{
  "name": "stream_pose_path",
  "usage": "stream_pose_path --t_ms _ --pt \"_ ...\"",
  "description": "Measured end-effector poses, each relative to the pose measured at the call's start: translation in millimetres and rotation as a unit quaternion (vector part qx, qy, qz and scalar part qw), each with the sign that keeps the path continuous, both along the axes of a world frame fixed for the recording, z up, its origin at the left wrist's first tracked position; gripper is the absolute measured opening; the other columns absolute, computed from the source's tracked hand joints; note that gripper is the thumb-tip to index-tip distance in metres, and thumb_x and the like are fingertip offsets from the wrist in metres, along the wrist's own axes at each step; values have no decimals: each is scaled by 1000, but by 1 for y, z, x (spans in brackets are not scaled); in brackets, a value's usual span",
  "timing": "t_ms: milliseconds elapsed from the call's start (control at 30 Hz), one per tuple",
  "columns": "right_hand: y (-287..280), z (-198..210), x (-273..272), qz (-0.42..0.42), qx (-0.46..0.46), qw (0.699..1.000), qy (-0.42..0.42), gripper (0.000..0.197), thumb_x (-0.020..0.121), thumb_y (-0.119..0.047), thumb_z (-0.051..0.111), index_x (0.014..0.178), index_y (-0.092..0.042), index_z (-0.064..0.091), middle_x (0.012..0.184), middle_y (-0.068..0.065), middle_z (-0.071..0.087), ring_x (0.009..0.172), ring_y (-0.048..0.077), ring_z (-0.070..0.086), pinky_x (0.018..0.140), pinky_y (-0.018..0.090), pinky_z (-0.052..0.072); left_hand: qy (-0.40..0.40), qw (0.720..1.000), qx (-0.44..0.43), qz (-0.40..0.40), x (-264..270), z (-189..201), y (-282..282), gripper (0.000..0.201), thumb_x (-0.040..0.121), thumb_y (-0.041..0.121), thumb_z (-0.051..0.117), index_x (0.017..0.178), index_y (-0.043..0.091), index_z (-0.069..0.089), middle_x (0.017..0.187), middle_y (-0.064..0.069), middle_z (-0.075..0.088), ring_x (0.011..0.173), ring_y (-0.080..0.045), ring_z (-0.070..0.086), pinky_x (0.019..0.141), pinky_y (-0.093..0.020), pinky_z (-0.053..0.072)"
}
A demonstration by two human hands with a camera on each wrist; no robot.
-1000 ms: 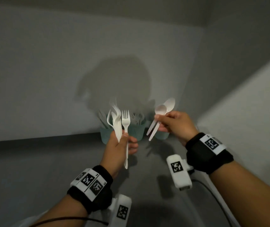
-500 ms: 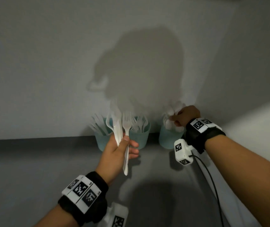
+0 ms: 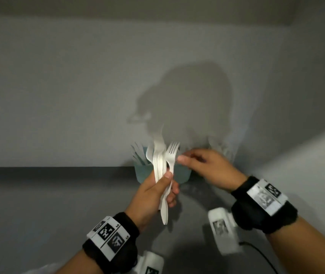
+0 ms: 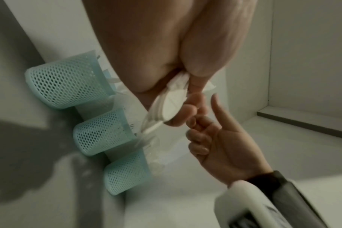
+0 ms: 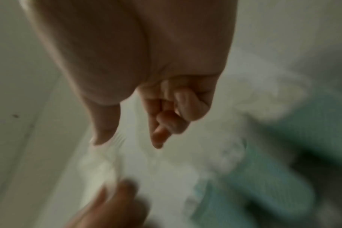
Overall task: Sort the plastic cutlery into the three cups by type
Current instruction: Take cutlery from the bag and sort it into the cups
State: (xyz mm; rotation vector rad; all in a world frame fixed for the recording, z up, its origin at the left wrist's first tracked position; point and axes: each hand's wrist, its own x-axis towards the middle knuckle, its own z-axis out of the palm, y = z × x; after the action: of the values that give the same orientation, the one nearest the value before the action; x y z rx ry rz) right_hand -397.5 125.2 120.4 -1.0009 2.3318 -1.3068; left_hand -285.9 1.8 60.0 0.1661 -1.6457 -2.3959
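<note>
Left hand [image 3: 153,191]: raised in front of the cups, fingers and thumb curled round a bundle of white plastic cutlery [image 3: 160,165], handles down, heads up. Bundle contents as far as readable: one fork [image 3: 171,155] on its right side with tines plainly visible, flatter blurred pieces to its left, types not certain. Handle ends [image 4: 167,108] protruding below the curled fingers in the left wrist view.

Three mesh cups, pale teal, in a row against the wall, on the grey surface [image 3: 39,204]. Left cup [image 4: 68,86]: white cutlery inside, sort unclear. Middle cup [image 4: 100,132]: fork tines just visible at the rim. Right cup [image 4: 127,171]: white pieces inside, blurred. In the head view, left cup [image 3: 141,169] partly behind the bundle; the other two largely covered by the hands.

Right hand [image 3: 209,167]: just right of the fork's head, thumb and forefinger extended toward it, remaining fingers loosely curled, nothing held. Contact with the fork not decidable from the motion blur. In the left wrist view, right hand [image 4: 219,143] palm-up close beneath the left fingers. Right wrist view heavily blurred; thumb and forefinger apart.

Black wristbands with printed marker tags [image 3: 108,236] on both wrists.
</note>
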Motion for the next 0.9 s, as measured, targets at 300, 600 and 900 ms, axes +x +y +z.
stream_pose_path --t_ms 300,600,900 --pt "2 -8 77 122 -91 971 -186 17 91 -13 55 77 -14 65 49 -5 63 44 -1 56 43 5 36 9 994 20 -112 53 4 1 11 89 20 49 91 11 55 69 -6 53 49 -10 41 47 -22 38" --pt "-4 -4 85 115 -96 975 -165 22 94 -11 52 94 6 66 58 4 64 46 3 59 46 7 39 4 991 -108 -81 69 5 -1 32 93 36 41 107 10 52 75 -2 58 56 -13 49 56 -26 47" --pt "-13 -10 86 45 -111 977 -174 21 93 -14 54 96 3 66 56 -9 62 42 -1 54 45 11 37 -14 998 -35 -49 70 -1 0 33 95 41 46 109 13 57 80 -12 62 52 -13 46 51 -26 39"
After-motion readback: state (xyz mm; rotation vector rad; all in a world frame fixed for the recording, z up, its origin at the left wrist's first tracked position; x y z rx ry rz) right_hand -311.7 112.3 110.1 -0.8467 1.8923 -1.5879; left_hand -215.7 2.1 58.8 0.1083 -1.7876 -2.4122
